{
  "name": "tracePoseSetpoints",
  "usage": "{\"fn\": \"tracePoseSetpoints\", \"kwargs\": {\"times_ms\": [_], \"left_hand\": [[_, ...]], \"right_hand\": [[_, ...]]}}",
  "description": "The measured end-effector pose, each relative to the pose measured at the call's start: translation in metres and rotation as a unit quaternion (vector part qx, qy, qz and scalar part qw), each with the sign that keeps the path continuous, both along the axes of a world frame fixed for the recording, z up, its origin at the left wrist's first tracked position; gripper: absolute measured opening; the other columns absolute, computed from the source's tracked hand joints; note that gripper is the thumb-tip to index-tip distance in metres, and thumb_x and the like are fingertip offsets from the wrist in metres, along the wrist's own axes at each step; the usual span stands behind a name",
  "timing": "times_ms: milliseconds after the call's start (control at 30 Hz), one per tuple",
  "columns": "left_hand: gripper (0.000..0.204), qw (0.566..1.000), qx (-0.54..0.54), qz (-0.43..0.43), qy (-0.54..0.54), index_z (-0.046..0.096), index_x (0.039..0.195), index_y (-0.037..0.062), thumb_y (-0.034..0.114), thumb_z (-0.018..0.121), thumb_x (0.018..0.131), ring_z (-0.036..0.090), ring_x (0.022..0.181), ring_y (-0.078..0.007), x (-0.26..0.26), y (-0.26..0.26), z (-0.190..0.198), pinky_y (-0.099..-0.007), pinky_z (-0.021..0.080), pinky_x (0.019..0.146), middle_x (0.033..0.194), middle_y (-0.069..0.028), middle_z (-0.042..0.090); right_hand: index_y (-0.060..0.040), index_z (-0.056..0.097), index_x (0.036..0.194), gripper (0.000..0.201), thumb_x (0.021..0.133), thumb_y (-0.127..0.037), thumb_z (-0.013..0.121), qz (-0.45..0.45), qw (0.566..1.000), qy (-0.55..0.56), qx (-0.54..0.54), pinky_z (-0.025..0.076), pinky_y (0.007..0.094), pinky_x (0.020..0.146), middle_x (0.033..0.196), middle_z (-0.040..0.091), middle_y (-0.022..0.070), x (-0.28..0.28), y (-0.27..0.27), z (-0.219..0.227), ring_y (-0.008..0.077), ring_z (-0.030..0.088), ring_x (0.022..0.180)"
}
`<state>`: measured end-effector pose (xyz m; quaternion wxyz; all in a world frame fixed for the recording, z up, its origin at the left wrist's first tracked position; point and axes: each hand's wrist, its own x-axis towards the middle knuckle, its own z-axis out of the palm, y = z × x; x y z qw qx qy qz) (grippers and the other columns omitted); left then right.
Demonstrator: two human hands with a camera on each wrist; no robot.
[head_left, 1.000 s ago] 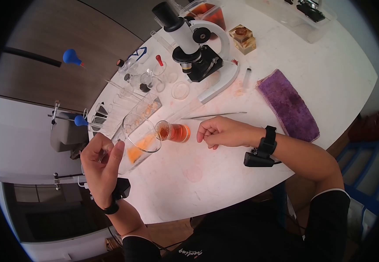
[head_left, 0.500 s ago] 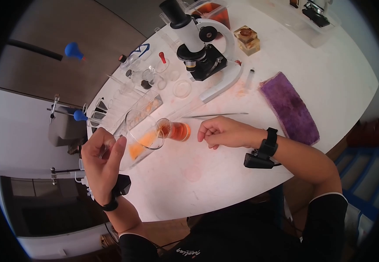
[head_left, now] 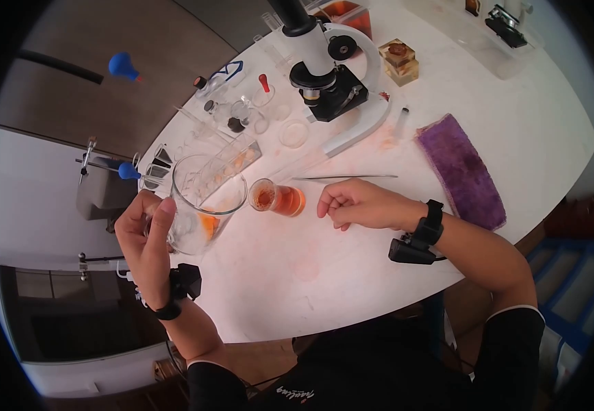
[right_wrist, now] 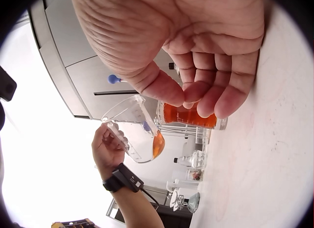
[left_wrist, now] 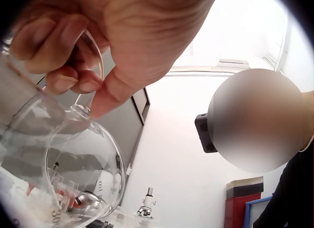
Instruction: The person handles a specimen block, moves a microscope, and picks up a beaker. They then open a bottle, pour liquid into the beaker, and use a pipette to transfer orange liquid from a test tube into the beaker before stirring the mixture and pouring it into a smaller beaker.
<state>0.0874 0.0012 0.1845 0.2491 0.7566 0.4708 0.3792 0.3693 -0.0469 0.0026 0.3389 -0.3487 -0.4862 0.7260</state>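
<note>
My left hand (head_left: 147, 240) grips the handle of a clear glass beaker (left_wrist: 117, 154), holding it above the table. Printed volume marks show on its wall, and a little orange liquid (right_wrist: 158, 145) has gathered at its bottom in the right wrist view. The beaker is tilted, its wide rim to the left of a wide-mouthed glass flask (head_left: 290, 201). Orange-red liquid fills much of the flask, which stands upright on the table. Beside it rests my right hand (head_left: 362, 204), fingers loosely curled with nothing in them.
Behind the flask lie thin metal tweezers (head_left: 345, 177). Farther back stands a white microscope (head_left: 314, 58), with small glassware and a test-tube rack (head_left: 232, 161) to its left. A purple cloth (head_left: 463, 171) lies at right, near amber blocks (head_left: 400, 63).
My left hand has drawn the beaker left, away from the flask, and its rim now faces the head camera more. The head view has shifted slightly. My right hand stays beside the flask.
</note>
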Motion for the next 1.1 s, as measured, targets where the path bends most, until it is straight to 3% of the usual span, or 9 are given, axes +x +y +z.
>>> {"fn": "tracePoseSetpoints", "kwargs": {"times_ms": [200,300,400,1100], "left_hand": [[0.032,1.000,0.005,-0.008,-0.025,0.046,0.066,0.0065,0.011,0.066,0.090,0.030,0.056,-0.0010,-0.003,0.004,-0.004,-0.0210,0.021,0.052,0.065,0.0063,0.042],[0.029,1.000,-0.005,-0.010,-0.018,0.044,0.068,0.0058,0.008,0.062,0.091,0.026,0.061,-0.0048,-0.002,0.002,-0.003,-0.0248,0.018,0.057,0.068,0.0055,0.036],[0.032,1.000,-0.001,-0.013,-0.026,0.045,0.066,0.0064,0.011,0.067,0.090,0.030,0.058,-0.0018,-0.003,0.003,-0.003,-0.0211,0.021,0.054,0.066,0.0059,0.042],[0.032,0.995,0.007,-0.026,0.091,0.043,0.066,0.0054,0.007,0.069,0.083,0.031,0.057,-0.0013,0.015,-0.012,-0.007,-0.0204,0.022,0.051,0.062,0.0054,0.041]], "right_hand": [[0.0003,0.060,0.102,0.018,0.087,-0.007,0.056,0.000,1.000,0.003,-0.005,0.050,0.0231,0.073,0.082,0.058,0.0009,0.000,0.001,-0.001,0.0081,0.059,0.076],[0.0002,0.060,0.102,0.018,0.087,-0.007,0.056,-0.001,1.000,0.001,-0.006,0.050,0.0231,0.073,0.082,0.058,0.0009,0.000,0.001,0.000,0.0082,0.059,0.076],[0.0002,0.060,0.102,0.017,0.086,-0.006,0.056,-0.002,1.000,0.001,-0.007,0.050,0.0232,0.073,0.082,0.058,0.0009,0.000,0.000,-0.001,0.0083,0.059,0.076],[0.0002,0.060,0.103,0.018,0.087,-0.008,0.055,-0.003,1.000,0.004,-0.003,0.050,0.0231,0.072,0.081,0.058,0.0010,0.000,0.000,-0.001,0.0085,0.058,0.074]]}}
